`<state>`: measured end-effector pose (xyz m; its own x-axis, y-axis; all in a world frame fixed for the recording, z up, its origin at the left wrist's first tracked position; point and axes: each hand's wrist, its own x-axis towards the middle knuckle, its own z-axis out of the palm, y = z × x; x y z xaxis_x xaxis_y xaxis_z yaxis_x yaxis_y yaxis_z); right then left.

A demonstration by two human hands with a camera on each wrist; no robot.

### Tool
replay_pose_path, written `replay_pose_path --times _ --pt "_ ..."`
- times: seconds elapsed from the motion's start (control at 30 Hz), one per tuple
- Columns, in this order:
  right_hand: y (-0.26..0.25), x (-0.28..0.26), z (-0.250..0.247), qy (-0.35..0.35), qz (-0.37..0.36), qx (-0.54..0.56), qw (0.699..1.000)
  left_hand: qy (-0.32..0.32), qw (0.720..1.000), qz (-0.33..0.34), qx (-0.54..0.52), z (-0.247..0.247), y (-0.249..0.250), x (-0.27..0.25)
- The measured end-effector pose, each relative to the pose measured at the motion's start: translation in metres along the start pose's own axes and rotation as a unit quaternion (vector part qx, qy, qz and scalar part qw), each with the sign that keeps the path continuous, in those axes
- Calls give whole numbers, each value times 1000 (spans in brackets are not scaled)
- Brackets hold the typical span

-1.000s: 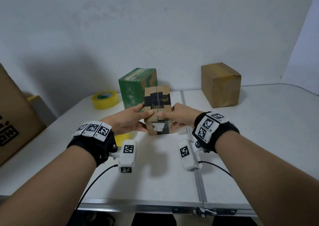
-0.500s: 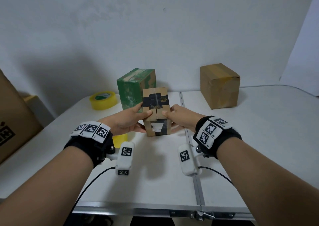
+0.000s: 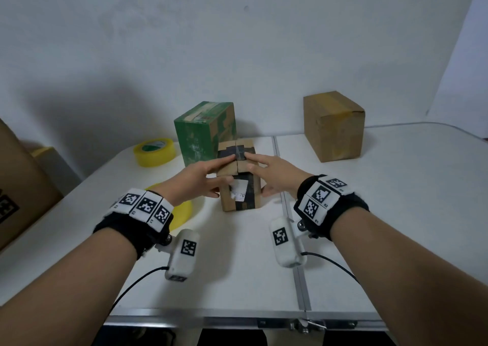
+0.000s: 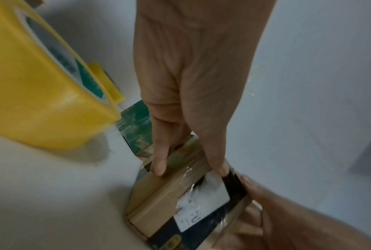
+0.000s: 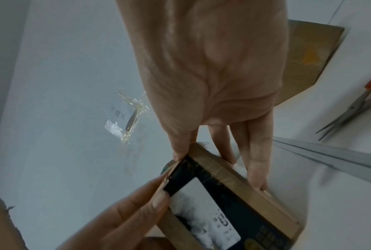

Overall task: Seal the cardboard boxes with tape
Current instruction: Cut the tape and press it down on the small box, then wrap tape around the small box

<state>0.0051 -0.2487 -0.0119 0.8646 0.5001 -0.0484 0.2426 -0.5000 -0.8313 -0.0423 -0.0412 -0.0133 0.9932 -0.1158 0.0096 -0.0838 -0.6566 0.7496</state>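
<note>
A small cardboard box (image 3: 239,195) with black tape bands and a white label stands on the table (image 3: 237,261) at centre. My left hand (image 3: 221,168) and right hand (image 3: 260,171) meet on it. Their straight fingers lie across the two top flaps, and the index tips nearly touch at the centre seam. Both thumbs rest against the front face. In the left wrist view, the left hand (image 4: 193,84) presses the box (image 4: 158,194) with straight fingers. The right wrist view shows the right hand (image 5: 212,84) flat along the box (image 5: 233,175). A yellow tape roll (image 3: 154,151) lies at the back left.
A green box (image 3: 204,131) stands just behind the small box, and a brown box (image 3: 334,126) at the back right. A second yellow roll (image 3: 182,211) lies under my left wrist. A large carton (image 3: 21,187) borders the left edge. Scissors (image 5: 351,108) lie to the right.
Both hands have let go of their grip on the box's sides. Their fingers have stretched out flat over the top flaps, and the box has stayed in place.
</note>
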Motion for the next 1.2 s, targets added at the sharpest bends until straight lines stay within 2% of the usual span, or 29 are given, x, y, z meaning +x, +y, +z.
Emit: replay_pose_path --times 0.13,0.33,0.47,0.53,0.6,0.63,0.7,0.77,0.83,0.87,0.93,1.07,1.13,1.2 --pt "0 -5 2 19 -12 -6 1000 18 999 8 48 2 4 2" --pt "0 -7 3 32 -15 27 999 -3 1000 -17 -3 2 5 1" --pt "0 -8 6 48 -17 1 999 -9 999 -31 0 3 7 -2" --pt "-1 -9 7 47 -17 -18 999 -11 997 -52 -54 -5 13 -8" --pt "-2 -10 7 44 -15 -27 999 41 992 -73 -97 -20 12 -15" --pt "-3 -10 6 41 -13 -31 999 90 989 -90 -74 -29 7 -15" --pt "-4 -9 3 34 -5 -33 999 141 972 -151 109 -46 -6 -17" --pt "-7 -8 -2 27 0 -45 999 91 929 -218 285 -52 -18 -26" --pt "-11 -8 -6 35 -1 -74 997 -1 908 -244 341 -46 -24 -37" --pt "-14 -8 -7 45 -5 -89 995 -29 909 -243 339 -41 -26 -42" --pt "-18 -9 -7 74 -11 -115 991 -39 920 -219 323 -33 -32 -44" --pt "-25 -13 -11 151 -10 -60 987 17 946 -192 260 -39 -22 -43" --pt "-32 -14 -14 183 -29 -14 983 66 977 -168 118 -51 -8 -48" --pt "-42 -15 -18 193 -58 44 978 90 989 -118 -20 -62 11 -57"
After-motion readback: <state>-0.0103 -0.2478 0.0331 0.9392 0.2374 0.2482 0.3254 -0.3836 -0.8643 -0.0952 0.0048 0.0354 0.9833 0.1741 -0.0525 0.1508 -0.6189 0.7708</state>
